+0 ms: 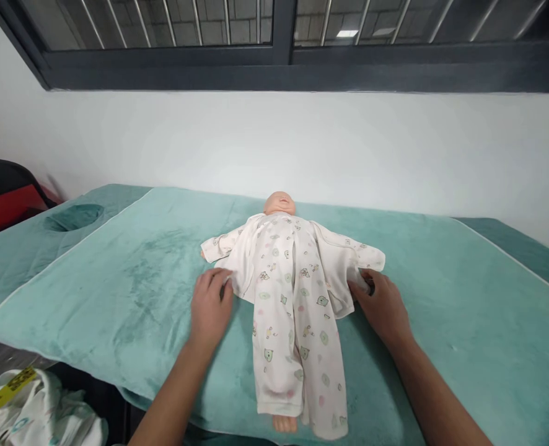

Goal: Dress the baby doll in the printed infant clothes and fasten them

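A baby doll (280, 203) lies on its back, head toward the wall and one bare foot (284, 424) toward me. White printed trousers (279, 322) cover it from the chest down. Its sleeves belong to a white baby jacket (337, 254), whose front panels are spread to both sides. My left hand (213, 303) pinches the jacket's edge on the left, thumb and finger closed. On the right, my right hand (382, 303) grips the opposite edge below the sleeve, fingers closed on the cloth. The doll's hands are mostly covered by the cuffs.
A teal plush sheet (130, 297) covers the bed, which has a face hole (75, 217) at the left. Behind it are a white wall and a dark window frame (284, 68). Crumpled printed cloth (46, 412) with a yellow strip (5, 395) sits at the lower left.
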### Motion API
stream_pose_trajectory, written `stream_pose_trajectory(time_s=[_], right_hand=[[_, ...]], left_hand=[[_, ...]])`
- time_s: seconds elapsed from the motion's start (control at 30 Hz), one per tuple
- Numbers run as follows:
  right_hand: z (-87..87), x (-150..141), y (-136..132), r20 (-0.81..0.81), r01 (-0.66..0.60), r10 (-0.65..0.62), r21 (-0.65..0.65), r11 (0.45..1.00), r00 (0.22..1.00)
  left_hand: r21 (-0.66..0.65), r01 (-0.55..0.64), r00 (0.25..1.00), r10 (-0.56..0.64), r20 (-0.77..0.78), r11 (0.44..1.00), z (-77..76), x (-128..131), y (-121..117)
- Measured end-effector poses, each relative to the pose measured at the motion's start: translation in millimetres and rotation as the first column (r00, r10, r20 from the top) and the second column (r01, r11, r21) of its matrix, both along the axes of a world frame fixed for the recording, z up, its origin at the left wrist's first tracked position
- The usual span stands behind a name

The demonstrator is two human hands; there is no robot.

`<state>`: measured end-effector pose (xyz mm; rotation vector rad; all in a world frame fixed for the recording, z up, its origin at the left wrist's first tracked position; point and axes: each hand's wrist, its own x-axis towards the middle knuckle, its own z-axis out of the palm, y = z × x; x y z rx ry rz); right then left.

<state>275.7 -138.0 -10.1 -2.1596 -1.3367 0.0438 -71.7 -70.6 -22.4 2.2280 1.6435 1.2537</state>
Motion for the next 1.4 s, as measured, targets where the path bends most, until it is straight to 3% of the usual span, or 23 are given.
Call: stream_pose_trajectory(time_s=[0.07,0.17,0.3,0.37,0.43,0.5,0.57,0.63,0.7,0.83,0.9,1.0,1.1,1.23,1.3,1.4], right_hand=[[7.3,4,7,-0.004,0.022,-0.022,-0.102,0.995,1.0],[15.9,10,14,-0.02,0.051,-0.056,-0.198,0.979,0.998],[19.4,14,21,-0.101,-0.01,-0.005,-0.152,0.988,0.995],[24.3,11,23,-0.27,-0.039,0.025,-0.048,0.998,0.962],[35.8,3,25,-0.548,-0.09,0.109,0.062,0.994,0.83],[54.3,-10,28,-0.787,-0.141,0.226,0.177,0.974,0.575],[76.5,-27,30,-0.879,-0.16,0.33,0.291,0.943,0.344],[96.2,-46,31,-0.868,-0.196,0.43,0.389,0.9,0.249],[108.2,-63,30,-0.833,-0.296,0.467,0.385,0.874,0.296],[108.6,-80,30,-0.628,-0.546,0.458,0.062,0.835,0.629],[105.3,-81,35,-0.488,-0.528,0.459,-0.006,0.849,0.743],[103.5,-81,52,-0.352,-0.338,0.342,0.075,0.938,0.871],[103.7,-84,75,-0.297,-0.263,0.269,0.06,0.963,0.916],[105.4,-92,106,-0.223,-0.335,0.312,-0.077,0.939,0.924],[107.2,-96,117,-0.228,-0.393,0.375,-0.037,0.919,0.898],[108.4,-102,126,-0.313,-0.448,0.463,0.123,0.885,0.829]], left_hand=[[-0.085,-0.186,0.979,0.176,-0.107,0.979,4.2,-2,15],[-0.187,-0.328,0.927,0.278,-0.25,0.926,9.2,-2,31],[-0.219,-0.314,0.917,0.236,-0.321,0.924,11.8,-1,36],[-0.226,-0.261,0.929,0.18,-0.323,0.939,11.7,0,35],[-0.238,-0.206,0.947,0.132,-0.292,0.949,10.7,-1,34],[-0.256,-0.178,0.963,0.116,-0.241,0.95,9.0,-2,34],[-0.275,-0.187,0.973,0.138,-0.186,0.943,7.5,-3,33],[-0.302,-0.197,0.978,0.167,-0.124,0.933,7.1,-5,32],[-0.339,-0.184,0.983,0.177,-0.052,0.922,8.7,-6,29],[-0.391,-0.112,0.983,0.16,0.092,0.913,15.1,-6,24],[-0.376,-0.079,0.976,0.148,0.158,0.923,17.4,-6,22],[-0.346,-0.024,0.967,0.11,0.229,0.938,18.9,-6,20],[-0.327,0.019,0.959,0.075,0.272,0.945,19.3,-6,19],[-0.291,0.079,0.946,0.02,0.322,0.953,19.0,-7,19],[-0.287,0.083,0.946,0.014,0.323,0.954,19.0,-7,19],[-0.301,0.078,0.952,0.018,0.305,0.95,19.4,-7,19]])
